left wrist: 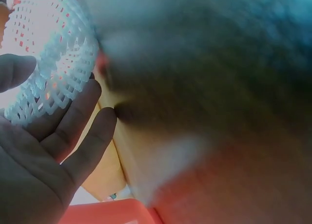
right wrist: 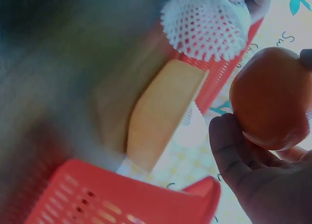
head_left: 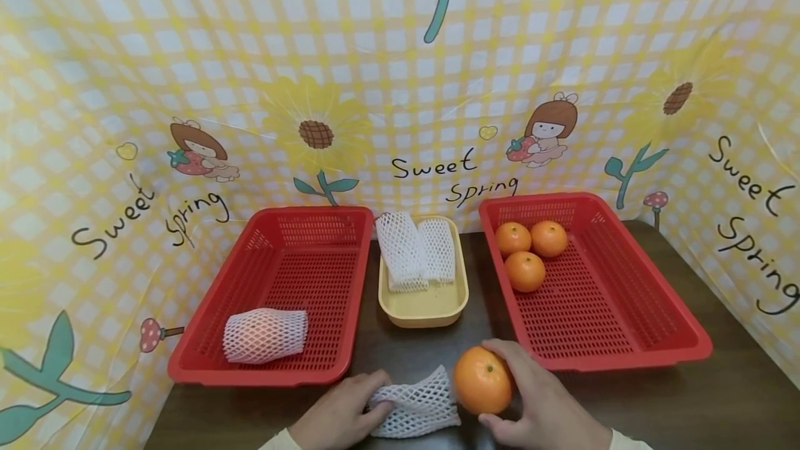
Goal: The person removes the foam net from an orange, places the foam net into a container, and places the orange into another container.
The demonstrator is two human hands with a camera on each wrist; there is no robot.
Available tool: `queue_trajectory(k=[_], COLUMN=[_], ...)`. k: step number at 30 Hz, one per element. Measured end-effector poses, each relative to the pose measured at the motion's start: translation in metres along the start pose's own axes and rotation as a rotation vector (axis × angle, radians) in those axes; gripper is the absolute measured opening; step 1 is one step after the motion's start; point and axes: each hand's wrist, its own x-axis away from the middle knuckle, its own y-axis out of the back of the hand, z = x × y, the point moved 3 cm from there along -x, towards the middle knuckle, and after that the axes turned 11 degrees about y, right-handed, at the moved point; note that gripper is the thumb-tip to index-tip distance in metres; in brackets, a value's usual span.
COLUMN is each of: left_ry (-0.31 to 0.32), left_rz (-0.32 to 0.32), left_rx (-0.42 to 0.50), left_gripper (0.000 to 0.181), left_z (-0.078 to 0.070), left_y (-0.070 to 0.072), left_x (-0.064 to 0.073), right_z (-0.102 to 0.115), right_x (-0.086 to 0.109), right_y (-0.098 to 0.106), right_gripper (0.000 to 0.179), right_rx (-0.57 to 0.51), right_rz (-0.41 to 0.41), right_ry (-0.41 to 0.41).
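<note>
Near the front edge of the table, my left hand (head_left: 344,410) pinches a white foam net sleeve (head_left: 417,405) between thumb and fingers. The sleeve's open end faces right and flares out in the right wrist view. My right hand (head_left: 542,401) grips an orange (head_left: 482,380) by its right side, thumb low and fingers over the top. The orange is right beside the sleeve's mouth, outside it. In the left wrist view the net sleeve (left wrist: 53,53) lies across the fingers, thumb over it. The right wrist view has the orange (right wrist: 270,97) held in the fingertips.
On the left, a red basket (head_left: 325,360) holds a fruit in a net sleeve (head_left: 265,335). A yellow tray (head_left: 425,318) in the middle holds white net sleeves (head_left: 403,252). The right red basket (head_left: 625,360) has three oranges (head_left: 525,271) in its back left corner. A patterned cloth hangs behind.
</note>
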Motion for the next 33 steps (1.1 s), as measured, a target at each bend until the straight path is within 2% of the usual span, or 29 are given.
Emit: queue_trajectory(k=[3, 14, 22, 27, 30, 33], left_ry=[0.006, 0.049, 0.041, 0.06, 0.063, 0.059], left_rz=[0.009, 0.058, 0.048, 0.06, 0.062, 0.06], left_rx=[-0.003, -0.028, -0.035, -0.018, -0.006, -0.001], left_gripper=[0.011, 0.013, 0.012, 0.012, 0.012, 0.012], left_z=[0.0, 0.0, 0.002, 0.003, 0.003, 0.003], left_y=[-0.001, -0.003, -0.003, -0.004, -0.004, -0.004], left_x=[-0.001, -0.008, -0.009, -0.01, -0.011, -0.01], right_z=[0.002, 0.002, -0.003, -0.006, -0.008, -0.01], right_x=[-0.003, -0.009, -0.016, -0.021, -0.023, -0.025], right_y=[0.006, 0.036, 0.06, 0.075, 0.083, 0.089], right_gripper=[0.084, 0.086, 0.086, 0.082, 0.083, 0.087], right_rx=[0.034, 0.222, 0.28, 0.31, 0.325, 0.343], right_rz=[-0.014, -0.117, -0.124, -0.172, -0.183, -0.165], right_ry=[0.012, 0.146, 0.161, 0.221, 0.213, 0.167])
